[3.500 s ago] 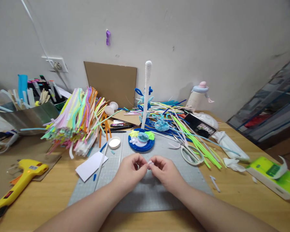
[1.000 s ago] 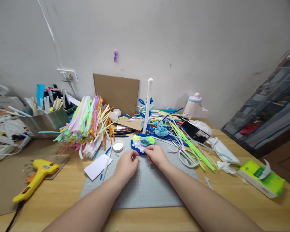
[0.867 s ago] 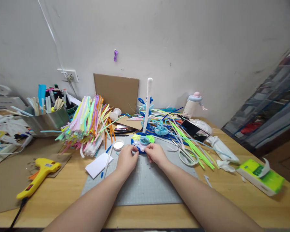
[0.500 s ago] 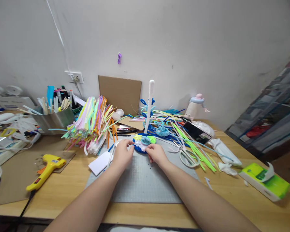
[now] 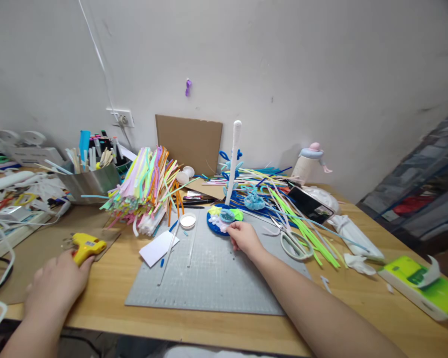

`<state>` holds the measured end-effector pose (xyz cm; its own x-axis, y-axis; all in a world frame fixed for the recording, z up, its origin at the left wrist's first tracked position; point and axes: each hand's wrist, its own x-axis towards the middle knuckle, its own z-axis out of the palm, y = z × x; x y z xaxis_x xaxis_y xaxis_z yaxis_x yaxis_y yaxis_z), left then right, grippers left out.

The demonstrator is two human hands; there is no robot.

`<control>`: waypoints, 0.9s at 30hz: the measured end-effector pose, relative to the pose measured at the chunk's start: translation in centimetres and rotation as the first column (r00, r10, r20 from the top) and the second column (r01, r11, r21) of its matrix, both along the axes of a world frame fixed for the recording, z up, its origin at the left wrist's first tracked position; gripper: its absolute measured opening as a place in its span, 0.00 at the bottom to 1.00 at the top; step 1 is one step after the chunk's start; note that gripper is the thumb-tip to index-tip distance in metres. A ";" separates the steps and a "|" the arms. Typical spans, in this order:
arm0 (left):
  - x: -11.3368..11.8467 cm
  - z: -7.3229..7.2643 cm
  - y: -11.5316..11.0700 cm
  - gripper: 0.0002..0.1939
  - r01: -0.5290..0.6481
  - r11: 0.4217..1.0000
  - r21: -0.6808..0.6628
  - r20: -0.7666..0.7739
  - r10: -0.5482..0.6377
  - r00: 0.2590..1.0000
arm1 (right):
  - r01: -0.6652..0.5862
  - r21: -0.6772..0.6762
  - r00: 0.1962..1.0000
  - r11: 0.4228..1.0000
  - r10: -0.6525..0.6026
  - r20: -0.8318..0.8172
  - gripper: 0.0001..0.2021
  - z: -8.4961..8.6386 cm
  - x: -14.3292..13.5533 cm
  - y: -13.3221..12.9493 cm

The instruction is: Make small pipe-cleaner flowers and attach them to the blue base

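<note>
Smooth plastic glue gun (image 5: 88,246)

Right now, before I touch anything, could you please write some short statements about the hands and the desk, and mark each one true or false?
1. The left hand is at the handle end of the yellow glue gun. True.
2. The right hand is at the phone. False: it is at the near edge of the round blue base.
3. The tall white rod rises at the far side of the blue base. True.
4. The scissors lie left of the yellow glue gun. False: they lie well to its right.
5. The pink-topped bottle stands right of the white rod. True.
</note>
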<state>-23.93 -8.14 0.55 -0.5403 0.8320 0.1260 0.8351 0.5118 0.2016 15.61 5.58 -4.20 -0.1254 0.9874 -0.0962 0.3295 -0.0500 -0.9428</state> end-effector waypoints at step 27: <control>18.3 2.3 -3.6 0.24 -0.010 0.867 0.499 0.802 -0.457 0.386 | -0.501 0.861 0.861 -0.084 0.046 0.506 0.10 5.3 1.8 -6.6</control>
